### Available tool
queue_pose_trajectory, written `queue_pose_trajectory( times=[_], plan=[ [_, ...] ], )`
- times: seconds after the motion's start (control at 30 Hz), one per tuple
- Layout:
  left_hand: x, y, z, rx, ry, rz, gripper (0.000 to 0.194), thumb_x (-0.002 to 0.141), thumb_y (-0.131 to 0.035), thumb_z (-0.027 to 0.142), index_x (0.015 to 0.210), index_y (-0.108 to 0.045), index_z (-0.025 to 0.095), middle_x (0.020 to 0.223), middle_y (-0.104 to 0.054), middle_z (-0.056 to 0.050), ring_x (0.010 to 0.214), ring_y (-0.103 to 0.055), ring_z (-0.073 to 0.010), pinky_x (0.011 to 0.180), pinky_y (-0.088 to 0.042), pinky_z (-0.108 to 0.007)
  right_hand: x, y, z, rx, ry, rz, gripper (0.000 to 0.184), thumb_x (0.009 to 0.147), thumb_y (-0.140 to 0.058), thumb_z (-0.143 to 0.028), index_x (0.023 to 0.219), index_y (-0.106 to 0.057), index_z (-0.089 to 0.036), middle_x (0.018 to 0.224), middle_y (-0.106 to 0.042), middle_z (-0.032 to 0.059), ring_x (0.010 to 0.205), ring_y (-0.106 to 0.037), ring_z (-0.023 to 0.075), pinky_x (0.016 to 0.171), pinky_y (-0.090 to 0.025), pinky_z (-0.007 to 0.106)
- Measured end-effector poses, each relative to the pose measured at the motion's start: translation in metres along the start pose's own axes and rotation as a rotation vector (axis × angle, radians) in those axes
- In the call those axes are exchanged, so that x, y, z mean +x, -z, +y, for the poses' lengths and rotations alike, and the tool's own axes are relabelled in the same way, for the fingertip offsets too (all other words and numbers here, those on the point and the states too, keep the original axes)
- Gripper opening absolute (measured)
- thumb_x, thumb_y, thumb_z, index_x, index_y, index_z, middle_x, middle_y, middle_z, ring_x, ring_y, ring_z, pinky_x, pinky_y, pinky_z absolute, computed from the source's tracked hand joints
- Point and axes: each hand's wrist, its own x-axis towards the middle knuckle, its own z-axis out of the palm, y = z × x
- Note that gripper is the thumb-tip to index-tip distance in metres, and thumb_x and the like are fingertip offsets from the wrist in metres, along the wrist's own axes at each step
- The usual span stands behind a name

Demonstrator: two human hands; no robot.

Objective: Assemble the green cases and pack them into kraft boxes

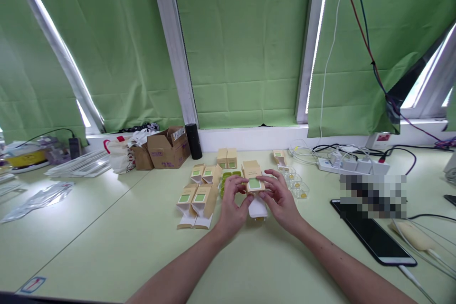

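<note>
Between my two hands is a small tan cardboard box [252, 170] with a green square on its face and a white flap hanging towards me. My left hand [233, 204] grips its left side, thumb at the lower edge. My right hand [280, 199] holds the right side with thumb and fingers. Something yellowish shows just below the flap, too small to name. Left of my hands lie several similar tan boxes [200, 197] with open white flaps. A green tray [226, 179] is partly hidden behind my left hand. Clear plastic cups [301, 190] sit to the right.
Two closed tan boxes [227, 157] stand farther back, and another open one [279, 157] lies behind my right hand. A black cylinder [193, 141] and a cardboard carton [169, 148] are at the back left. On the right are a power strip [352, 166] and a tablet [374, 235].
</note>
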Motion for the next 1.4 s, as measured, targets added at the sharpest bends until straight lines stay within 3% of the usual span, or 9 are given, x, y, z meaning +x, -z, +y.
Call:
queue_pose_trajectory(
  times=[0.13,0.23,0.4,0.73,0.93,1.4],
  plan=[
    [-0.001,0.006,0.002,0.004,-0.027,-0.128,0.047,0.099,-0.063,0.051,0.139,-0.057,0.028,0.140,-0.044,-0.013,0.118,-0.057,-0.0273,0.105,-0.049,-0.048,0.002,0.003,0.001,0.015,-0.022,0.036,0.033,0.099,-0.068,-0.041,0.131,-0.067,-0.033,0.148,-0.037,0.0098,0.095,-0.071,0.0161,0.085,-0.066,0.038],
    [-0.002,0.009,0.003,0.010,-0.036,-0.245,0.071,0.095,-0.061,0.066,0.154,-0.045,0.030,0.150,-0.036,-0.014,0.141,-0.040,-0.0360,0.118,-0.038,-0.056,0.004,0.005,0.000,0.038,-0.056,0.066,0.034,0.097,-0.069,-0.042,0.130,-0.068,-0.033,0.147,-0.039,0.0097,0.093,-0.070,0.0156,0.083,-0.065,0.036],
    [-0.003,0.009,0.002,0.046,-0.044,-0.321,0.096,0.084,-0.071,0.071,0.162,-0.031,0.034,0.156,-0.027,-0.014,0.148,-0.030,-0.0395,0.123,-0.029,-0.062,0.006,0.005,-0.003,0.063,-0.065,0.098,0.035,0.095,-0.072,-0.044,0.128,-0.070,-0.033,0.144,-0.041,0.0094,0.097,-0.068,0.0173,0.083,-0.065,0.035],
    [-0.002,0.007,0.006,0.035,-0.001,-0.225,0.071,0.095,-0.062,0.065,0.152,-0.040,0.029,0.148,-0.037,-0.014,0.135,-0.046,-0.0343,0.115,-0.038,-0.054,0.001,0.003,-0.004,0.071,-0.052,0.017,0.037,0.097,-0.070,-0.043,0.133,-0.068,-0.036,0.147,-0.037,0.0088,0.099,-0.068,0.0174,0.091,-0.063,0.039],
    [-0.002,0.008,0.002,-0.024,0.033,-0.182,0.062,0.096,-0.062,0.061,0.146,-0.044,0.029,0.145,-0.042,-0.013,0.127,-0.052,-0.0311,0.110,-0.043,-0.049,0.000,0.005,-0.007,0.086,-0.021,-0.027,0.036,0.101,-0.064,-0.046,0.134,-0.068,-0.036,0.144,-0.038,0.0089,0.089,-0.067,0.0141,0.092,-0.062,0.040],
    [-0.002,0.008,-0.001,-0.062,0.107,-0.110,0.049,0.097,-0.064,0.056,0.135,-0.048,0.029,0.137,-0.051,-0.011,0.120,-0.054,-0.0280,0.105,-0.046,-0.046,-0.002,0.003,-0.014,0.053,-0.003,-0.078,0.041,0.098,-0.067,-0.049,0.136,-0.067,-0.034,0.144,-0.038,0.0116,0.101,-0.067,0.0213,0.092,-0.063,0.044]
  ],
)
